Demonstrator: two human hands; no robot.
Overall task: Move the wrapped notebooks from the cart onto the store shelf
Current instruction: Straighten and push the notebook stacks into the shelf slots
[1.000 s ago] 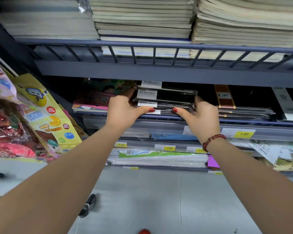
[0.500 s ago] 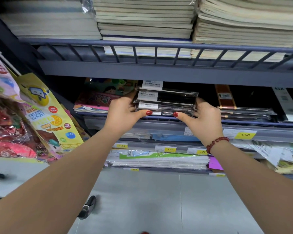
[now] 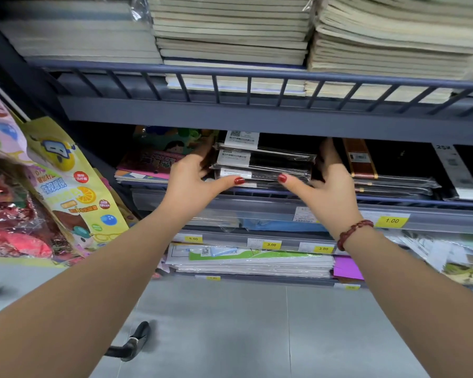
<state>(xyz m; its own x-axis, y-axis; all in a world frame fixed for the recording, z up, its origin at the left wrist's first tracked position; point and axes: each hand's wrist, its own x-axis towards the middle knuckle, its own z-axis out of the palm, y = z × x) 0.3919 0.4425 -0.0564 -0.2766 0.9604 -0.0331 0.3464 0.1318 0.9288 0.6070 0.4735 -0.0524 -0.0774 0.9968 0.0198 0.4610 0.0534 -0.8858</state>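
Both hands (image 3: 260,184) clamped around stacked wrapped notebooks (image 3: 265,162) on shelf (image 3: 257,192); probably stiff, weighty, slippery in wrap; best gripped by sides.

Your left hand (image 3: 187,177) and right hand (image 3: 329,184) clasp the ends of the wrapped notebooks (image 3: 262,162) stacked on the shelf (image 3: 257,190).
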